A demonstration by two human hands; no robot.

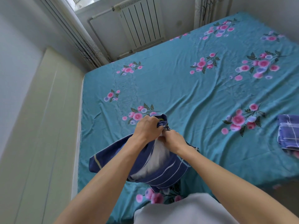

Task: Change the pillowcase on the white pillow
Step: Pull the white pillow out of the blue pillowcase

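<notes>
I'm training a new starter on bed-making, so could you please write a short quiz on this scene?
1. True or false: the left hand grips the dark blue pillowcase.
2. What shows through the pillowcase's opening? A) white pillow B) towel C) nothing
3. Where on the floral bedsheet does the folded blue checked cloth lie?

Key: 1 true; 2 A; 3 at its right edge, apart from both hands; the right hand works at the pillowcase opening.

Soft daylight enters from the window (77, 2) at top left; shadows are faint, and the wide lens bends the edges.
</notes>
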